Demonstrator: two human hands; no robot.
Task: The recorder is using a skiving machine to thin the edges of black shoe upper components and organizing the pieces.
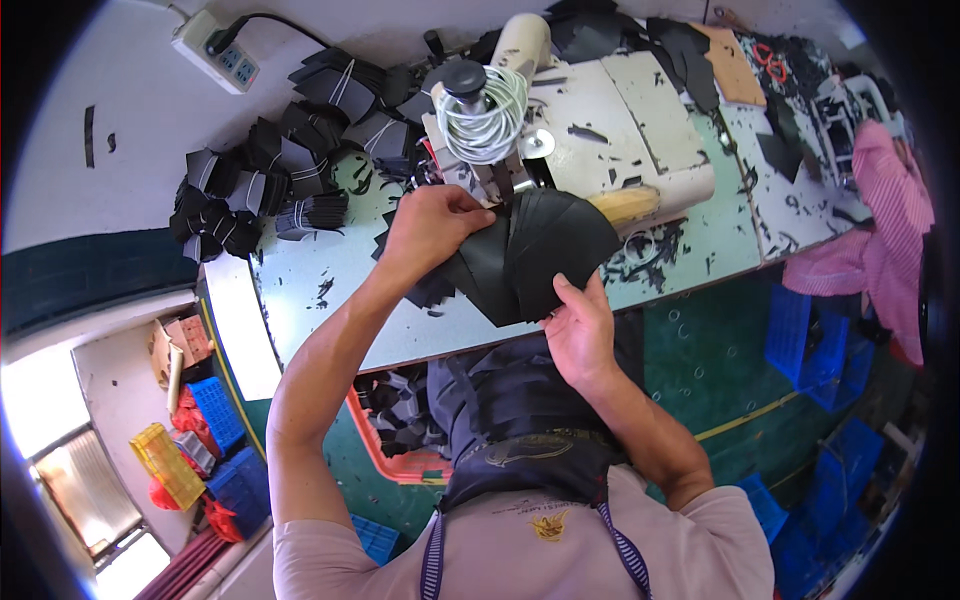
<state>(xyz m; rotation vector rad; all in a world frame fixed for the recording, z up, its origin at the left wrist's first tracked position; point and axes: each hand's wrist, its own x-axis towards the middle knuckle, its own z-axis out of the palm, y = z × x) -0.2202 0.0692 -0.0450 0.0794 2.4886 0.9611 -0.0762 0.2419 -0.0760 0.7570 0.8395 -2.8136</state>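
Observation:
A fanned stack of thin black sheet pieces [562,245], leather-like, lies across the front of a cream bench machine [590,105]. My right hand [582,335] grips the stack's near edge, thumb on top and fingers underneath. Just left of the machine's working head, my left hand [437,228] has thumb and fingers pinched at the far edge of a black piece [485,260]. That piece reaches under the head, where its tip is hidden. A coil of pale cord [483,115] hangs over the machine beside a black knob [464,78].
Tied bundles of black pieces [312,215] crowd the table's left. Dark scraps litter the pale tabletop [340,325]. A yellowish, rounded piece [628,203] juts beside the stack. Below are an orange bin [375,440] and blue crates [800,335]. Pink striped cloth [880,230] hangs at right.

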